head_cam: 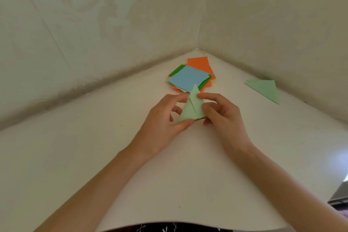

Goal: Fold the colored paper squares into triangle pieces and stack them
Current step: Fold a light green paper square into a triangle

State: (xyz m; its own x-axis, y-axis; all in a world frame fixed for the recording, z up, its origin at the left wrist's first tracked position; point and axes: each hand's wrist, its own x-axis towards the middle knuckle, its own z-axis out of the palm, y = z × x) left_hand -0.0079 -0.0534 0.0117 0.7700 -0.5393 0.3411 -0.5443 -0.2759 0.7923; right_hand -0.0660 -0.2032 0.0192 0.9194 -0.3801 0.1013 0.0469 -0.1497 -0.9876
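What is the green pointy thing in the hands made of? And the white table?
The green triangle looks like thin matte paper: it holds sharp creases. The table seems a smooth off-white board, painted or laminated; I cannot tell which.

Head-worn view, forward and down, close over a white corner table point(75, 156).

soft, dim, greenish light falls evenly on the counter point(94, 156). a pale bluish glare sits at the counter's right edge. its near edge bows from wide-angle distortion; detail is slightly soft throughout.
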